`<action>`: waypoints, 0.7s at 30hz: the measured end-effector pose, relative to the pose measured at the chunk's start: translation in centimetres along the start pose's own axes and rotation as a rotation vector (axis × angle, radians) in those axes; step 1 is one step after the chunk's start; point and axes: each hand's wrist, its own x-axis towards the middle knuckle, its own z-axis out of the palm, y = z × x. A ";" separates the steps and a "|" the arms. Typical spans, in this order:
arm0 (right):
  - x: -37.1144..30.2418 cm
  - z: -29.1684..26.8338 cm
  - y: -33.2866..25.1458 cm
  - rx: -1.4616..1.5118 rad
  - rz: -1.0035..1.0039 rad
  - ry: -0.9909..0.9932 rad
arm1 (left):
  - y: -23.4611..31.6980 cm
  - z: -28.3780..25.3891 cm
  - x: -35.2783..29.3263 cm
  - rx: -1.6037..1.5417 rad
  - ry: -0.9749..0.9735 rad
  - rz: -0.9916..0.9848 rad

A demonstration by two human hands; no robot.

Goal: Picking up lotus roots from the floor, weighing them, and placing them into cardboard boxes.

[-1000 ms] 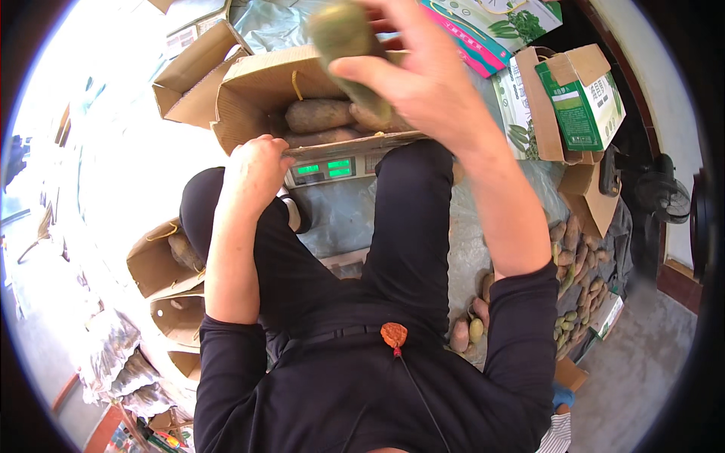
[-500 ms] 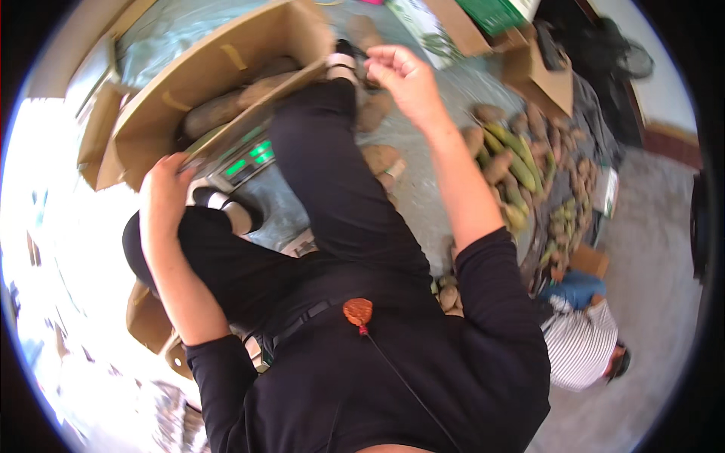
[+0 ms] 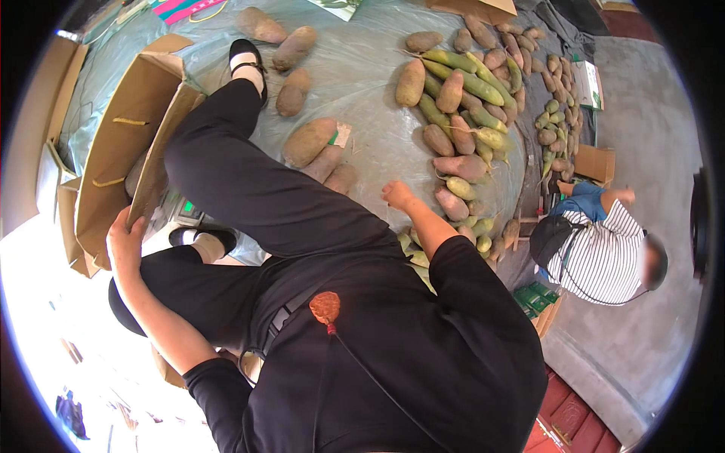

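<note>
My left hand point(image 3: 127, 241) grips the near edge of an open cardboard box point(image 3: 113, 155), thumb and fingers closed on its wall. Inside the box, part of a brown root shows; the wall hides the rest. Under the box, a scale with a lit green display point(image 3: 189, 208) is partly visible. My right hand point(image 3: 398, 195) hangs over the plastic sheet with its fingers curled in and nothing visible in them. Nearest to it are a pile of long green radishes point(image 3: 472, 79) and large pinkish-brown roots point(image 3: 462, 167).
Loose brown roots point(image 3: 296, 47) lie beyond my outstretched leg, and one labelled root point(image 3: 308, 142) is beside my knee. A plastic sheet point(image 3: 370, 98) covers the floor. At the right a person in a striped shirt point(image 3: 604, 260) sits by a smaller vegetable heap point(image 3: 555, 124).
My view has turned toward the right. My right hand has drawn back from beside my foot toward the vegetable pile, and its fingers have curled. My left hand stays at the box edge.
</note>
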 end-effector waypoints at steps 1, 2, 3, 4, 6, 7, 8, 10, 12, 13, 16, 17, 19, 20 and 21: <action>0.0 -0.4 -0.3 0.051 0.066 -0.017 | -0.1 -0.2 -0.3 0.059 0.002 -0.029; 0.0 -0.7 -0.8 0.099 0.130 -0.037 | -0.4 -0.5 -0.6 0.118 0.006 -0.061; 0.3 -1.1 0.4 0.104 0.137 -0.030 | -0.4 -0.3 -0.4 0.116 0.003 -0.050; 0.8 -1.6 2.0 0.128 0.151 0.018 | -0.4 0.1 0.1 0.126 -0.003 -0.050; 1.7 -2.8 4.8 0.160 0.167 0.061 | -0.4 0.7 0.7 0.144 -0.010 -0.047; 2.1 -3.7 5.5 0.227 0.202 0.170 | -0.4 0.7 0.6 0.144 -0.008 -0.048; 2.5 -4.8 6.2 0.293 0.239 0.279 | -0.4 0.7 0.7 0.144 -0.008 -0.047; 3.0 -7.7 8.7 0.259 0.214 0.389 | 0.0 1.3 1.3 0.141 -0.021 -0.037; 3.4 -10.4 5.4 0.273 0.225 0.486 | -1.1 0.2 -0.1 0.180 0.003 -0.091; 3.1 -12.3 7.9 0.353 0.296 0.564 | -0.9 1.0 1.0 0.170 -0.002 -0.052; 2.4 -16.0 4.8 0.606 0.357 0.620 | -1.0 0.8 0.0 0.195 0.018 -0.090; 1.3 -17.4 3.1 0.777 0.391 0.649 | -0.6 0.7 -0.3 0.198 0.020 -0.111; 1.1 -19.2 4.3 0.799 0.404 0.665 | -1.5 1.1 0.5 0.202 0.024 -0.092; 1.3 -20.0 4.9 0.823 0.408 0.671 | -2.3 1.3 0.6 0.212 0.034 -0.081; 1.6 -20.4 4.9 0.862 0.404 0.689 | -2.6 1.5 0.5 0.216 0.039 -0.103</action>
